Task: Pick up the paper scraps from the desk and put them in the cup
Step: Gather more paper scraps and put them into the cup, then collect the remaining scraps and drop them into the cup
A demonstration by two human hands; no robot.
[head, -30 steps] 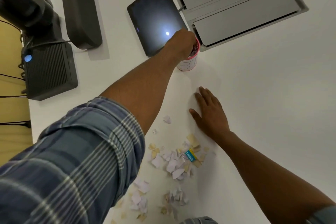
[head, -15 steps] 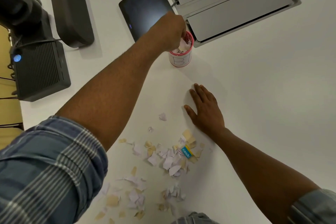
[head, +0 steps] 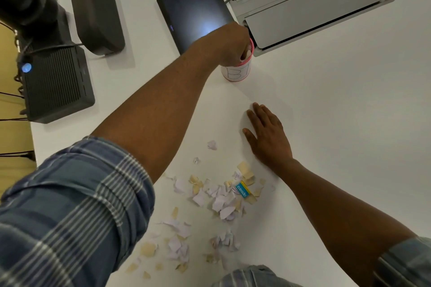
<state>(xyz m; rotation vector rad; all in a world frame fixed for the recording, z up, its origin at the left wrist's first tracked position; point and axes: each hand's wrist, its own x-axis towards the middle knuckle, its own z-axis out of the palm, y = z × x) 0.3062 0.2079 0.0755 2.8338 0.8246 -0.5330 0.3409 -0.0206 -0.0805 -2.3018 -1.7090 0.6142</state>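
Head view, left hand: the left hand (head: 229, 45) sits over the mouth of the cup (head: 236, 72), fingers curled down inside the rim; whether they pinch any paper, I cannot tell.
Head view, change: half a second ago this hand was lifted a little clear of the rim with white paper showing in the cup; now it has dipped back in and covers most of the opening. I take it as pressing or dropping in the last handful.
Head view, right hand: the right hand (head: 268, 134) lies flat on the counter (head: 338, 112), fingers straight and together, holding nothing, as it did a second ago.
Head view, task's thing: the paper scraps (head: 219, 196) lie loose just behind the right hand's wrist and below the left forearm, well apart from the cup. A blue printed scrap (head: 241, 190) sits among them.
Head view, beside the cup: a dark tablet (head: 193, 4) and a grey hatch (head: 303, 0) flank the left hand.
Meaning: one load looks delivered; most scraps remain, so several more trips seem needed.
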